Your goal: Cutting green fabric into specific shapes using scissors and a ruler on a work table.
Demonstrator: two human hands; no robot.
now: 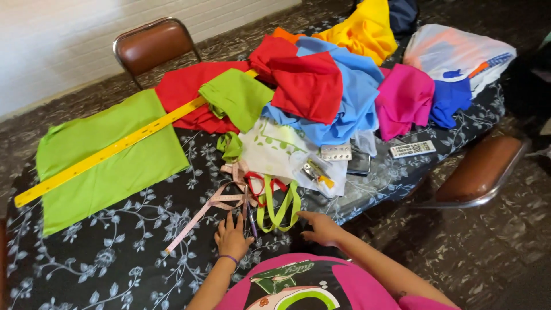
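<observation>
My left hand [231, 235] rests flat on the black floral tablecloth [115, 252], fingers spread, touching a pink measuring tape [206, 208] and a pen [251, 221]. My right hand [321, 228] lies near the table's front edge with its index finger pointing left, beside the green handles [279, 206] of a white bag [275, 152]. Red-handled scissors [261, 186] lie just beyond the tape. Neither hand holds anything.
A long yellow ruler [109, 152] crosses a flat lime-green cloth [103, 163]. Piled cloths in red [307, 86], light blue, pink, blue and yellow fill the far side. A remote [412, 149] and a plastic bag [453, 54] lie right. Brown chairs [152, 46] stand around.
</observation>
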